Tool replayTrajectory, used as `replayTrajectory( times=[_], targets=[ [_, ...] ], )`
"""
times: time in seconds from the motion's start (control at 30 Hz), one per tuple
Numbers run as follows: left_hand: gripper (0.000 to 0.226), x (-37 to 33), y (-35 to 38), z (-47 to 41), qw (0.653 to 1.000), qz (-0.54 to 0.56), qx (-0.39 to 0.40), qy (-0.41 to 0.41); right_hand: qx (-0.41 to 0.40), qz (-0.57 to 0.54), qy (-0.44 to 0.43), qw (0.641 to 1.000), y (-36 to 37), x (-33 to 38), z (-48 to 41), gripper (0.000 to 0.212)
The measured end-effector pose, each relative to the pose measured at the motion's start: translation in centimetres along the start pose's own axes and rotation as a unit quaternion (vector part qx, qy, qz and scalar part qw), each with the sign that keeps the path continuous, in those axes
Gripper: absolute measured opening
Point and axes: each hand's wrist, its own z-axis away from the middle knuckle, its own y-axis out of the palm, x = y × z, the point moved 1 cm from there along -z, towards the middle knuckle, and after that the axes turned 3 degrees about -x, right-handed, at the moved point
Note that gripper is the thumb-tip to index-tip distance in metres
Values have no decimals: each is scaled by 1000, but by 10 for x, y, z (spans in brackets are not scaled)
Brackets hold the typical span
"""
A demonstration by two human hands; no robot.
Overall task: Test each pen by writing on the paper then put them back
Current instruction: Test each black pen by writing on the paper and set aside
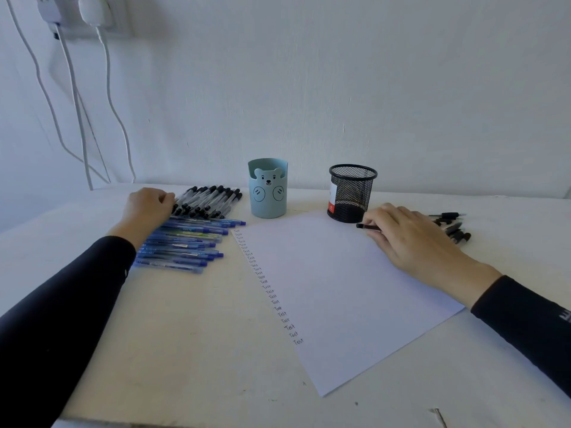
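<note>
A white sheet of paper [340,288] lies on the table, with a column of small "Test" words down its left edge. My left hand [148,208] rests with curled fingers on a row of black-capped pens [210,200]. A row of blue pens [185,245] lies just in front of that row. My right hand [411,239] lies on the paper's far right corner and grips a black pen [367,226], whose end sticks out to the left near the black mesh cup [352,193]. A few more black pens [454,227] lie behind my right hand.
A light blue bear-shaped pen holder [268,188] stands at the back centre, left of the mesh cup. White cables [77,118] hang down the wall at the left from plugs. The table's front edge runs along the bottom left.
</note>
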Motion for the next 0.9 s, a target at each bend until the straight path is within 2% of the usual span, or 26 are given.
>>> replayTrajectory(
  times=[0.13,0.2,0.3,0.4,0.53,0.6,0.67,0.73,0.8,0.9],
  targets=[
    [36,-7,-4,2,1000,17,-8,3,26,-88,8,996,-9,6,-4,26],
    [26,-14,-7,4,998,15,-39,47,60,-142,62,986,-16,10,-5,31],
    [23,-43,-9,13,986,41,-51,154,69,-127,148,978,-25,15,-3,42],
    [18,-84,-1,36,961,75,6,268,39,-127,140,981,-35,24,-2,47],
    [16,-117,19,78,899,86,148,403,32,-144,126,981,-40,32,-3,41],
    [29,-126,27,98,879,86,243,401,20,-157,121,980,-41,35,-3,35],
    [40,-131,33,111,866,80,303,390,15,-174,106,979,-44,39,-3,30],
    [42,-134,35,114,863,68,326,379,23,-232,94,968,-44,41,-4,33],
    [43,-135,34,114,865,64,333,369,36,-326,98,939,-43,43,-6,41],
    [44,-136,33,114,865,61,337,366,-37,-430,137,892,-45,48,-10,31]
  ],
)
